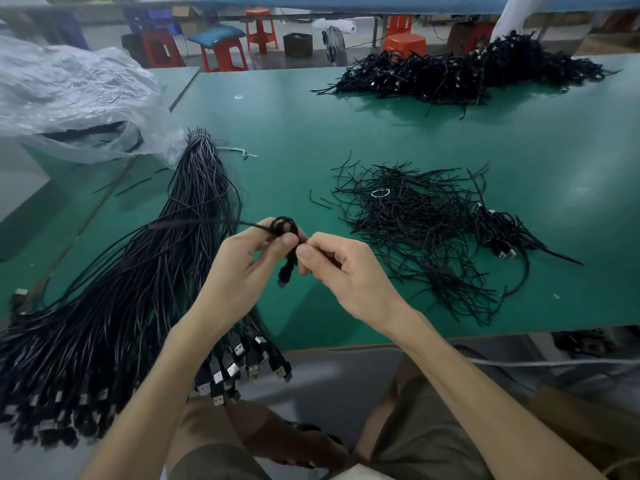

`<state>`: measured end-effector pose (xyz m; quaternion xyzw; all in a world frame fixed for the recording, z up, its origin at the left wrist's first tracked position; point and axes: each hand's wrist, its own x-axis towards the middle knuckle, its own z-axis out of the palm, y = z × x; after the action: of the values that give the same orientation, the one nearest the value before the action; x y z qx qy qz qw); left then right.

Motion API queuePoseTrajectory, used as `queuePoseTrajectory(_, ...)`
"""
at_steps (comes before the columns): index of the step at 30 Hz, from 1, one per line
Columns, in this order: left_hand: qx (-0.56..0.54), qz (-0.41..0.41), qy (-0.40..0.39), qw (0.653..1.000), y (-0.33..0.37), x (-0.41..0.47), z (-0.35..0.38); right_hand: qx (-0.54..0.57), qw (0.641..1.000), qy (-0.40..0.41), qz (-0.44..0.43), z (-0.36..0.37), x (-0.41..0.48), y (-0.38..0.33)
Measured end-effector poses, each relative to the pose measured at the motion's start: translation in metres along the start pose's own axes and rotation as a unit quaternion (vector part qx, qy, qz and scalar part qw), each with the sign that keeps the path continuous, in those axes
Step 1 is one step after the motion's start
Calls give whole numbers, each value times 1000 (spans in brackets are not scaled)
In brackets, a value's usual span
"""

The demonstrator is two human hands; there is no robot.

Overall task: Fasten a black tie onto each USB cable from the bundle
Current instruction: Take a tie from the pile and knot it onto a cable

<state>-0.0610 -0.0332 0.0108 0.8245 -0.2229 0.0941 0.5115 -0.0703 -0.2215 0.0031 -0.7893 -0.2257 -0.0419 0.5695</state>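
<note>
A green table (381, 133) fills the view; on its left lies the bundle (138, 271) of black USB cables, bound at the far end, its plugs fanned over the near edge; beyond it slumps a clear plastic bag (69, 91); at the far right sits a pile of coiled cables (467, 71); nearer, right of centre, a loose heap of ties (415, 220) is spread out. Above the near edge, between bundle and heap, the left hand (242, 261) pinches a small coiled cable (285, 226) between thumb and curled fingers, one strand trailing left over the bundle, a plug hanging below; the right hand (343, 268), just beside it, has thumb and forefinger pressed together on what looks like a thin tie (329, 261), though it is blurred.
</note>
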Motion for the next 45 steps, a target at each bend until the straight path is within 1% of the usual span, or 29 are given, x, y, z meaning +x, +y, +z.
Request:
queuePoseTrajectory(2,56,-26,15,998,1,1,4,-7,1000,8,-4,0,0,1)
queuePoseTrajectory(5,69,-61,2,996,3,5,4,-37,999,3,-13,1,0,2)
queuePoseTrajectory(8,18,-125,-45,991,4,10,0,-103,994,-19,-24,0,-1,6)
queuePoseTrajectory(11,-44,-225,-67,971,4,12,-2,-233,970,-47,-59,0,-1,10)
queuePoseTrajectory(12,-55,-243,-65,966,4,11,-1,-267,960,-46,-72,0,-2,11)
queuePoseTrajectory(14,-58,-232,-62,969,6,8,-1,-283,955,-30,-79,0,-4,12)
queuePoseTrajectory(16,-71,-173,-71,980,6,4,-4,-225,973,-16,-44,-1,-4,12)
queuePoseTrajectory(18,-91,-103,-92,986,6,1,-9,-126,992,7,0,-3,-1,15)
queuePoseTrajectory(21,-98,-25,-134,986,5,0,-14,-15,999,27,35,-3,1,17)
queuePoseTrajectory(23,-94,-17,-149,984,3,1,-16,40,997,31,55,-2,2,19)
queuePoseTrajectory(27,-113,-22,-139,983,-2,-2,-14,126,987,47,86,0,3,21)
queuePoseTrajectory(30,-122,-9,-126,984,-4,-2,-12,175,978,50,100,2,3,20)
queuePoseTrajectory(35,-124,-9,-102,987,-3,-5,-12,197,973,46,112,3,3,17)
queuePoseTrajectory(38,-85,-3,-97,992,-2,-8,-8,204,971,42,114,3,2,17)
queuePoseTrajectory(40,-66,-23,-86,994,0,-7,-5,195,974,40,106,3,2,18)
queuePoseTrajectory(42,-16,-44,-70,996,3,-6,-2,177,979,43,93,4,1,20)
queuePoseTrajectory(45,107,-56,-38,992,6,-4,-2,141,985,51,82,5,0,19)
